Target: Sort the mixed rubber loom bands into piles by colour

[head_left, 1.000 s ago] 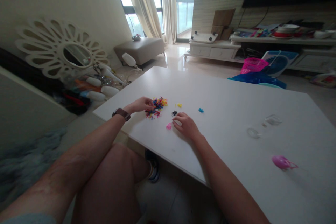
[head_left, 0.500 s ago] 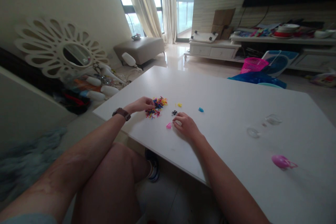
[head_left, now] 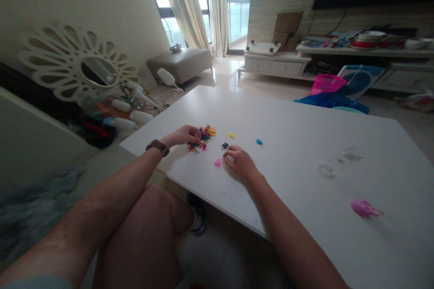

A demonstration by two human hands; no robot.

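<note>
A mixed pile of small coloured rubber bands [head_left: 206, 133] lies on the white table [head_left: 288, 144]. The fingers of my left hand [head_left: 186, 134] are pinched at the pile's left side; what is between the fingertips is too small to tell. My right hand [head_left: 239, 161] rests on the table with its fingers curled, thumb and fingertips close together, their contents hidden. By its fingertips sit a little black heap [head_left: 225, 146] and a pink heap [head_left: 217, 162]. Farther off are a yellow heap [head_left: 231, 136] and a blue heap [head_left: 259, 142].
On the table's right lie two clear round plastic pieces [head_left: 327, 171] and a pink egg-shaped case [head_left: 363, 208]. Beyond the table stand a pink basket [head_left: 325, 84] and a low cabinet [head_left: 274, 67]. White lamp parts [head_left: 140, 117] and a petal-framed mirror [head_left: 98, 71] are at left.
Almost nothing differs. My left fingers have shifted very slightly at the pile; my right hand and the small heaps stay where they were.
</note>
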